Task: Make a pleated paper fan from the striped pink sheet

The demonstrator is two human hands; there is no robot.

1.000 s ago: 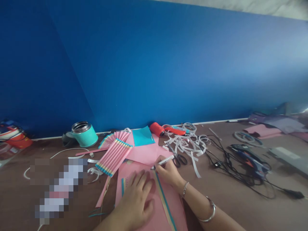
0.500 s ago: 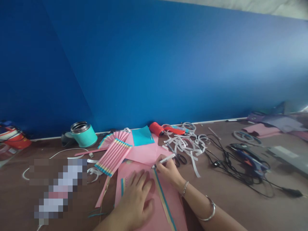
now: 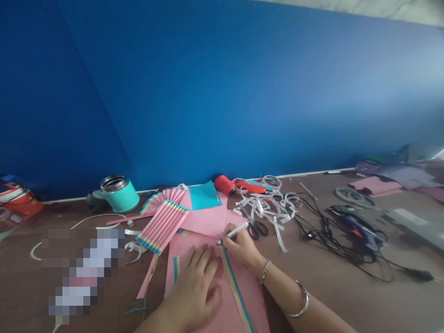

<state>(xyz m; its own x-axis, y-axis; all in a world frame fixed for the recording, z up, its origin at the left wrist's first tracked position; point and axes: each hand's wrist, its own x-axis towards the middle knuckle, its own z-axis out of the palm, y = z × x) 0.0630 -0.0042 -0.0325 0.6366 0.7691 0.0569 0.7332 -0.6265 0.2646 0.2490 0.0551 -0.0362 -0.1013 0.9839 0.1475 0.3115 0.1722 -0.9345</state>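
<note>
The pink sheet (image 3: 227, 311) lies on the brown surface (image 3: 312, 296), low in the middle of the view, under both hands; its near end is cut off by the bottom edge. At the far left, a red-orange container (image 3: 29, 206) is cut off by the picture edge, and what it carries is difficult to make out. Next comes a turquoise container (image 3: 125, 198) with an open metal rim; its inside cannot be seen well. Below it, a blocky patch (image 3: 83, 273) hides some object, and a white cable (image 3: 78, 222) curves near this patch. The pleated pink paper (image 3: 163, 226) with blue ends partly covers a fan-folded one (image 3: 166, 198). The left hand (image 3: 196, 289) is flat on the sheet, palm down, with the fingers a little apart, and it hides part of the sheet. Behind, turquoise paper (image 3: 204, 195) lies on pink pieces. The right hand (image 3: 243, 247) is closed around a white pen (image 3: 237, 230), whose dark tip is at the upper end of a cream and blue band (image 3: 234, 282); whether it touches, I cannot tell. Just beyond this hand are black-handled scissors (image 3: 258, 229), partly covered by curled white strips (image 3: 260, 204). Further right, tangled black cables (image 3: 326, 231) lie beside a dark blue tool (image 3: 362, 231), quite blurred.
</note>
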